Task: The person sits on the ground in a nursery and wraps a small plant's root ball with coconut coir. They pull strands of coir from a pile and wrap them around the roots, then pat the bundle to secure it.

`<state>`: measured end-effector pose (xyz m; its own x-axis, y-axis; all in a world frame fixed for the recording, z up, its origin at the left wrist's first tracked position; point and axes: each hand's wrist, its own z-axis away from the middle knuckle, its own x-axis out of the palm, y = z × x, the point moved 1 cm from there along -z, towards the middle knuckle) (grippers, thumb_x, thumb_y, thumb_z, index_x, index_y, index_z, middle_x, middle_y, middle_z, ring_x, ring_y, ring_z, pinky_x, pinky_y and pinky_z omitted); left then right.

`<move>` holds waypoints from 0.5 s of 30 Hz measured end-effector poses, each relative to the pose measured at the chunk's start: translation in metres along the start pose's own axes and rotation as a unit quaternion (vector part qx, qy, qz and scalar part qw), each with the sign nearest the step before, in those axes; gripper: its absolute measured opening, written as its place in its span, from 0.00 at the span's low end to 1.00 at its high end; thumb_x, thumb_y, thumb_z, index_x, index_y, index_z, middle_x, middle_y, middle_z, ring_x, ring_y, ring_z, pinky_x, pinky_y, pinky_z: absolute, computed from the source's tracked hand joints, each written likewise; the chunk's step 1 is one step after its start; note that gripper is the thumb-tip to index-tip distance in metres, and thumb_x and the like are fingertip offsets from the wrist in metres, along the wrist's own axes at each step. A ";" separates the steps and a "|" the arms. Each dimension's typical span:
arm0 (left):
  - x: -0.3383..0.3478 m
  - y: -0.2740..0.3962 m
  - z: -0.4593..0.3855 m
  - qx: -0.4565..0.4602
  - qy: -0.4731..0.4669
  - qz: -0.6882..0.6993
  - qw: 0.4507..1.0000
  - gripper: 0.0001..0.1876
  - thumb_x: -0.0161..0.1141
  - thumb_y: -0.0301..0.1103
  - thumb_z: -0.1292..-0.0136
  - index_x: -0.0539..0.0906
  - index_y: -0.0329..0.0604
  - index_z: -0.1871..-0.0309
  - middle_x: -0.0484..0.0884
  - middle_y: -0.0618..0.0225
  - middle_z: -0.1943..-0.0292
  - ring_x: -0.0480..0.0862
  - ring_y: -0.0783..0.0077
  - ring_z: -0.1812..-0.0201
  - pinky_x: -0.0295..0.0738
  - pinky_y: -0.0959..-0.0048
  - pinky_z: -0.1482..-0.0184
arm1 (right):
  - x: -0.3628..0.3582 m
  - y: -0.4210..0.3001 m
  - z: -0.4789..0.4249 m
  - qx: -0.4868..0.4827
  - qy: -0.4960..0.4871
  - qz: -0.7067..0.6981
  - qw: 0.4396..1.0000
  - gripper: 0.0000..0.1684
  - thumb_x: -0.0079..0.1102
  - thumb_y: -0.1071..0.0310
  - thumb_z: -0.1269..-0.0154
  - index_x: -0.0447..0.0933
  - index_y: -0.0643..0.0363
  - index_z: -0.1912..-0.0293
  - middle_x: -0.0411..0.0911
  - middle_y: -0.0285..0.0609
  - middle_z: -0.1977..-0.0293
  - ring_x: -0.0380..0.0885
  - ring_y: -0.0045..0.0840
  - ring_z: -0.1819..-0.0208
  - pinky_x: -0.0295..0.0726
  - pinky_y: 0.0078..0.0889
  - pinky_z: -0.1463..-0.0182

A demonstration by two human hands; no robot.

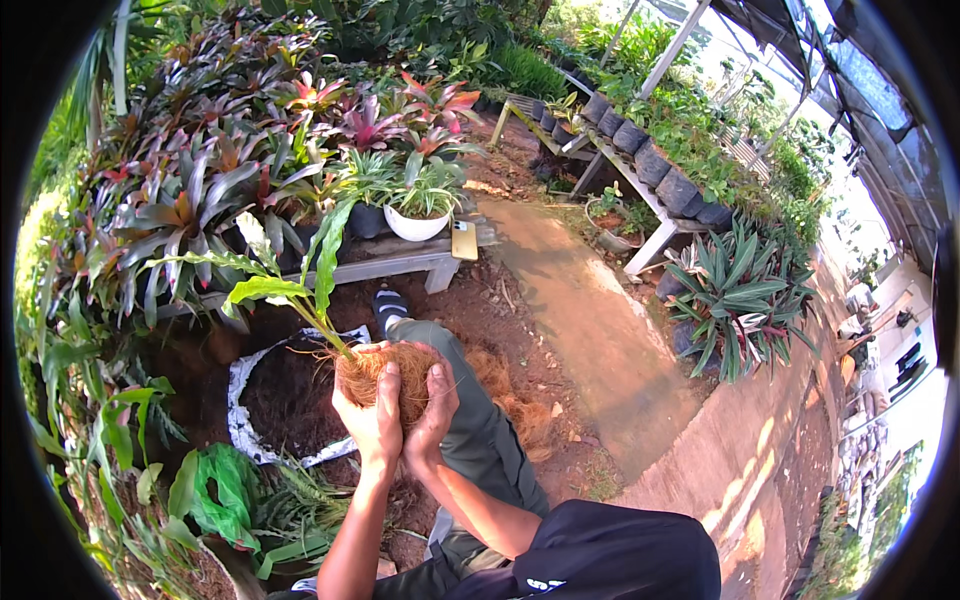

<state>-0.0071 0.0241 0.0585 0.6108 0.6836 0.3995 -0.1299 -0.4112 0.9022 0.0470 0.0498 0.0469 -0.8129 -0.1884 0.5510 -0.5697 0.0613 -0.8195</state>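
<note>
A ball of brown coconut fibre [395,381] is clasped between my two hands, above my bent leg. My left hand [433,409] cups its right side, and my right hand [373,420] presses on the left and front. Out of the ball's left end rises a fern-like plant with long wavy green leaves [328,259]; its roots are hidden in the fibre. Below and left of my hands lies a round white-rimmed container [240,405] with dark soil in it. Loose coconut fibre [517,405] is heaped on the ground right of my leg.
Potted bromeliads [187,202] crowd a wooden bench [390,266] ahead, with a white bowl planter [416,225] and a phone [464,240] near its end. A green plastic bag [221,491] lies lower left beside cut leaves. Black plant bags [652,163] line another bench at right, beyond a path [592,315].
</note>
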 end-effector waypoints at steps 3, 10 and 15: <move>0.000 -0.001 0.000 0.011 0.000 0.019 1.000 0.13 0.65 0.28 0.36 0.79 0.34 0.51 0.84 0.62 0.55 0.82 0.71 0.54 0.76 0.69 0.46 | -0.003 -0.002 0.001 -0.017 0.013 0.029 0.999 0.24 0.44 0.55 0.22 0.71 0.66 0.42 0.77 0.47 0.47 0.76 0.30 0.45 0.74 0.34 0.39; -0.024 -0.017 -0.017 -0.049 0.060 0.061 0.995 0.18 0.61 0.33 0.37 0.77 0.33 0.46 0.83 0.58 0.53 0.83 0.67 0.55 0.78 0.67 0.46 | 0.002 -0.002 -0.016 0.230 -0.062 -0.176 0.955 0.31 0.44 0.40 0.24 0.73 0.53 0.37 0.75 0.39 0.44 0.75 0.25 0.43 0.73 0.34 0.36; -0.035 -0.027 -0.030 0.023 -0.095 0.051 0.994 0.18 0.59 0.32 0.37 0.76 0.32 0.47 0.82 0.55 0.51 0.82 0.63 0.49 0.75 0.62 0.39 | -0.009 0.008 -0.021 0.291 -0.059 -0.195 0.935 0.31 0.50 0.40 0.26 0.75 0.53 0.39 0.78 0.35 0.46 0.78 0.22 0.45 0.75 0.32 0.36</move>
<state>-0.0481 0.0293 0.0254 0.7328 0.5130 0.4470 -0.1651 -0.5033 0.8482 0.0467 0.0728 0.0385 -0.5189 -0.1953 0.8322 -0.6293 -0.5717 -0.5265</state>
